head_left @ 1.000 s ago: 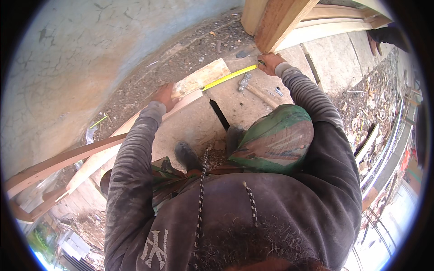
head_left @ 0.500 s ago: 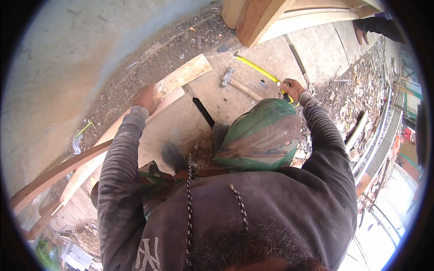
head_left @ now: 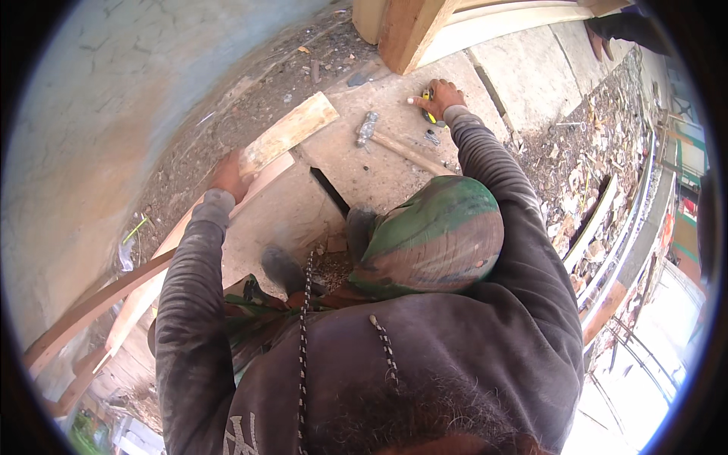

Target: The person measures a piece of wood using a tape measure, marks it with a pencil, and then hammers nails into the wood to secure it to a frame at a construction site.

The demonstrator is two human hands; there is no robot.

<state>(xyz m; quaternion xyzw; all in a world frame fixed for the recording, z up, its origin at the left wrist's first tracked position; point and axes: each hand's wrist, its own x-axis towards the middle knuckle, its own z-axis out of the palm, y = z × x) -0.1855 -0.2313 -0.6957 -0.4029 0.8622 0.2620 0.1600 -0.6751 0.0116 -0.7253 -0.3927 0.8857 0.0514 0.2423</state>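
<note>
My left hand is closed round a pale wooden board at the left, its far end reaching over the concrete slabs. Just under it runs another light plank, partly hidden by my forearm. Well forward, my right hand grips a yellow and black tape measure low over the slab, and no length of blade shows. Between the two hands lies a hammer with a wooden handle, its metal head pointing away to the left.
A wooden frame stands at the far edge. A wall curves along the left. Wood chips cover the ground at right. A reddish-brown timber lies at lower left. Another person's hand shows at the far right.
My right hand has moved forward and left with the tape measure, and its extended yellow blade no longer shows. My left hand stays on the board. The view has shifted slightly.
</note>
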